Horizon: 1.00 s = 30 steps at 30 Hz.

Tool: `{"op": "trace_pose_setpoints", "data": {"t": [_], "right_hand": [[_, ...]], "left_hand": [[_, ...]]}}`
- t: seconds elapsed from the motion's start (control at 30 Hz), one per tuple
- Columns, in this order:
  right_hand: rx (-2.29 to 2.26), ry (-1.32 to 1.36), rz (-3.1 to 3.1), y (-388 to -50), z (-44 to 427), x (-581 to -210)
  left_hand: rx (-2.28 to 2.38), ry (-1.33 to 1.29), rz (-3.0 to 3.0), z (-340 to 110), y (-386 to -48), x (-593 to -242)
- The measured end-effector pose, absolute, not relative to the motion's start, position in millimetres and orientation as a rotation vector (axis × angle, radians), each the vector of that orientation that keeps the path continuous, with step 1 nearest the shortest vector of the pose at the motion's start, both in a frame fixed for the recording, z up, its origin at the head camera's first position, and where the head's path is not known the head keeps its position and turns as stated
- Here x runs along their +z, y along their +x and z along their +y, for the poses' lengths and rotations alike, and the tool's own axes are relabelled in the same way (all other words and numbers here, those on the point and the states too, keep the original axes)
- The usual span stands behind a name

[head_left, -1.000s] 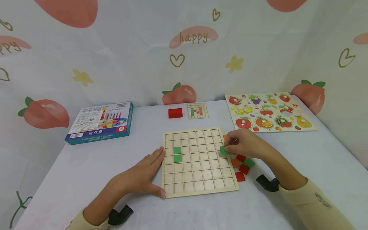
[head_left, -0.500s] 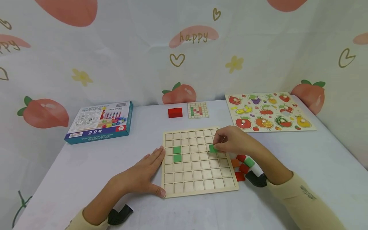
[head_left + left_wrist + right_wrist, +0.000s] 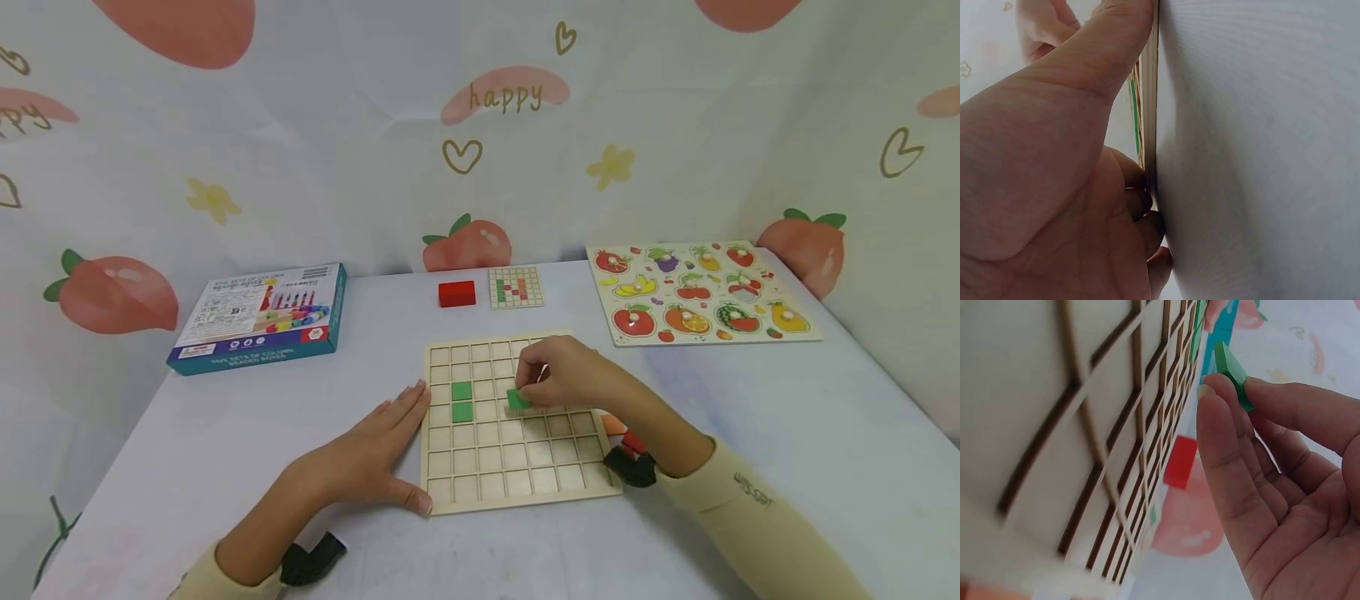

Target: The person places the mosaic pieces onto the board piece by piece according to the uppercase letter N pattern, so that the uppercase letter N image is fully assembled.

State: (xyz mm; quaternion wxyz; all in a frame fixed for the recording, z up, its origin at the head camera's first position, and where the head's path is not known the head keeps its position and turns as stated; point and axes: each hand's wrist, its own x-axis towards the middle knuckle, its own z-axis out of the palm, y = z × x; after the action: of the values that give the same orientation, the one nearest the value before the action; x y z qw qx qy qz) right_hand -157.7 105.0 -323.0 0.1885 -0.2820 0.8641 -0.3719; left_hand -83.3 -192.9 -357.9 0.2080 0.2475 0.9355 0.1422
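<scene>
A wooden grid board (image 3: 487, 462) lies on the table with two green tiles (image 3: 462, 401) in its left part, one below the other. Above the board's middle, my right hand (image 3: 573, 375) pinches a green tile (image 3: 517, 399) between thumb and fingers; the right wrist view shows this tile (image 3: 1231, 374) tilted and off the board. My left hand (image 3: 360, 458) rests along the board's left edge, fingers and thumb spread. In the left wrist view that hand (image 3: 1066, 156) touches the board's edge (image 3: 1149, 94).
Orange and red tiles (image 3: 612, 425) lie at the board's right side, partly behind my right arm. Behind the board are a red block (image 3: 457, 293) and a small pattern card (image 3: 516, 288). A boxed set (image 3: 258, 321) stands back left, a fruit puzzle (image 3: 697, 292) back right.
My right hand has moved left with the green tile, from the board's right edge to above its middle. The left hand has stayed in place.
</scene>
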Motion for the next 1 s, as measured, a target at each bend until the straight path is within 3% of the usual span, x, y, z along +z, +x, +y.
{"op": "trace_pose_setpoints", "data": {"t": [0.43,1.0], "right_hand": [[-0.908,-0.965,2.453,-148.2,61.3,-334.8],[-0.84,-1.018,2.471,-138.5,37.1,-337.7]], "left_hand": [[0.412,0.693,2.591,-193.4,-85.0,-355.5],[0.418,0.702,2.589,-194.4,-84.4,-357.4]]}}
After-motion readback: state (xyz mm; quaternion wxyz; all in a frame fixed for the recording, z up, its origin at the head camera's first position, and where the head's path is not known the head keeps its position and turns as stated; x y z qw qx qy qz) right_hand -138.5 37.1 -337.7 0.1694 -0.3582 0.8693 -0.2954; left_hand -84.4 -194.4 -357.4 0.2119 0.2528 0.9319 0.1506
